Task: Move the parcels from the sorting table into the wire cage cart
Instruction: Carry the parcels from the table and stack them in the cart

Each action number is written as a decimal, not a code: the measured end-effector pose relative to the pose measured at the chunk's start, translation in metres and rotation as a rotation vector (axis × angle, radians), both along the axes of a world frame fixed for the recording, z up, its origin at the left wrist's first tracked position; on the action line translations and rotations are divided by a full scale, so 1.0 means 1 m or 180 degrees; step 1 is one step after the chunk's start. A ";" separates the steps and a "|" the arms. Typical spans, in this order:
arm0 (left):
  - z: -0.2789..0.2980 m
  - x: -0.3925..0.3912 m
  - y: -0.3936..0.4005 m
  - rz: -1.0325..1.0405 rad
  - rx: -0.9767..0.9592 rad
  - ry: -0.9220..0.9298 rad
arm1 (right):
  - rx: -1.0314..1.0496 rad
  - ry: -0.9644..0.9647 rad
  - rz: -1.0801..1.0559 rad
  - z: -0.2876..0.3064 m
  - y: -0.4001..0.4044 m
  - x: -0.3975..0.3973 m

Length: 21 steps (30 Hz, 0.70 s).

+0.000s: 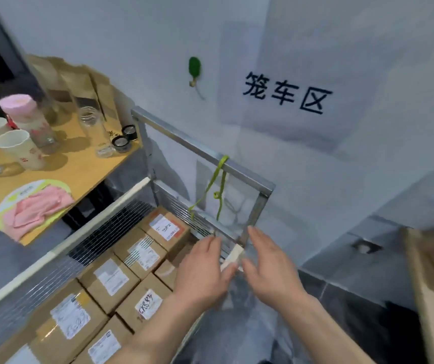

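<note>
The wire cage cart (pixel 205 153) stands against the white wall and holds several brown cardboard parcels (pixel 110 279) with white labels, packed side by side. Both my hands hover over the cart's near right corner. My left hand (pixel 202 271) is above the parcels with fingers straight and holds nothing. My right hand (pixel 271 266) is open beside it, palm facing left. Between the hands shows a pale padded piece (pixel 233 257) of the cart's rim. A green cord (pixel 217 179) hangs from the top rail.
A wooden table (pixel 84 164) at the left carries paper cups (pixel 19 148), a pink-capped bottle (pixel 24 114), a glass jar (pixel 92 130) and a pink cloth (pixel 42 206). A wooden edge (pixel 431 285) juts in at the right. Dark tiled floor (pixel 363 324) lies below.
</note>
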<state>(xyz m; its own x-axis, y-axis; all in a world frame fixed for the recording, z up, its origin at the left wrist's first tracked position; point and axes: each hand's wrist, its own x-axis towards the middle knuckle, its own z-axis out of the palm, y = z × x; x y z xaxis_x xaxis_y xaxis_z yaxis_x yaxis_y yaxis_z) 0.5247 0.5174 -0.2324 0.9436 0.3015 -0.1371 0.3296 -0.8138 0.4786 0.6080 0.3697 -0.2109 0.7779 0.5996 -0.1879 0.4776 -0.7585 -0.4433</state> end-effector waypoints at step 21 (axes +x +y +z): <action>0.096 0.121 -0.392 -0.2815 0.0967 -0.0376 | -0.0786 -0.0613 -0.2858 0.076 -0.423 -0.033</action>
